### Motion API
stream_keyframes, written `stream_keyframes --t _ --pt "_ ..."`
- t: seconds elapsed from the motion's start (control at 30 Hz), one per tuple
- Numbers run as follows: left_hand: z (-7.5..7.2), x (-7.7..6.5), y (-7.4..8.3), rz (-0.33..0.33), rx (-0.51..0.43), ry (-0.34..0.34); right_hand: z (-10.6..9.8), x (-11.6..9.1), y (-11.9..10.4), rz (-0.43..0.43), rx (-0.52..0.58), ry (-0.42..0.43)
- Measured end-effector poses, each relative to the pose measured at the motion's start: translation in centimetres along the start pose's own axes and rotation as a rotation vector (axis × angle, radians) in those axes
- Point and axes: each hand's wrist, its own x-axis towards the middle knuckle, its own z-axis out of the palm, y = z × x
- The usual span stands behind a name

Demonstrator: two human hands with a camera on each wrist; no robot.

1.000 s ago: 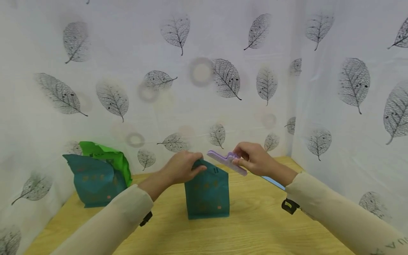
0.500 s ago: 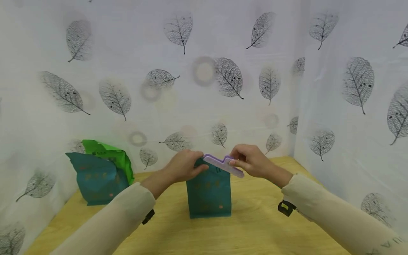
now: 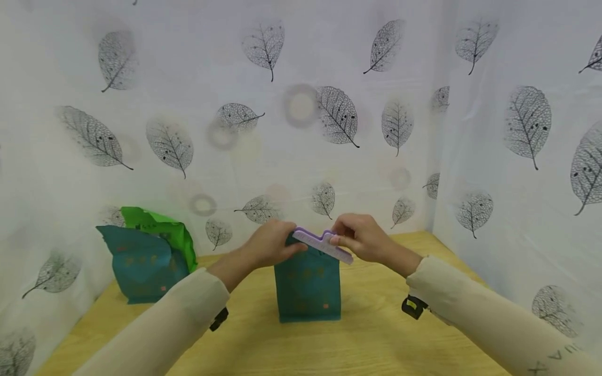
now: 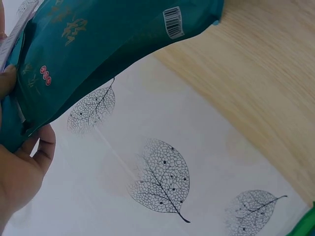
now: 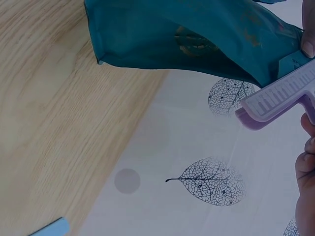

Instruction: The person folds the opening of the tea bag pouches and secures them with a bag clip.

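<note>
A teal pouch bag (image 3: 308,292) stands upright on the wooden table, its top folded down. My left hand (image 3: 269,243) pinches the fold at the top left corner, thumb in front and fingers behind, as the left wrist view also shows. Between finger and thumb of my right hand (image 3: 364,238) is the handle of a long lilac bag clip (image 3: 322,244). The clip slants across the bag's top, its left end right at my left fingers. In the right wrist view, the bars of the clip (image 5: 278,97) lie over the folded edge, their near end sticking out past the bag (image 5: 152,44).
At the back left of the table (image 3: 385,324), a second teal bag (image 3: 141,266) stands with its top unfolded, in front of a bright green bag (image 3: 183,243). A light blue object (image 5: 51,229) shows at the right wrist view's lower edge. Leaf-printed curtains (image 3: 197,62) enclose the table.
My right hand has brought the clip left and slightly down, from beside the bag onto its folded top. My left hand has kept its hold on the fold.
</note>
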Motion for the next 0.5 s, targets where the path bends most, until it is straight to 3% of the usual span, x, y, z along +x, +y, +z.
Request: stream_keyframes --t 0.23,0.5 --pt "0.45 0.15 0.16 -0.034 -0.018 0.021 0.29 -0.13 0.13 0.028 0.024 -0.003" --pt "0.66 0.16 0.29 0.006 -0.028 0.064 0.63 0.42 -0.22 -0.074 -0.003 0.005"
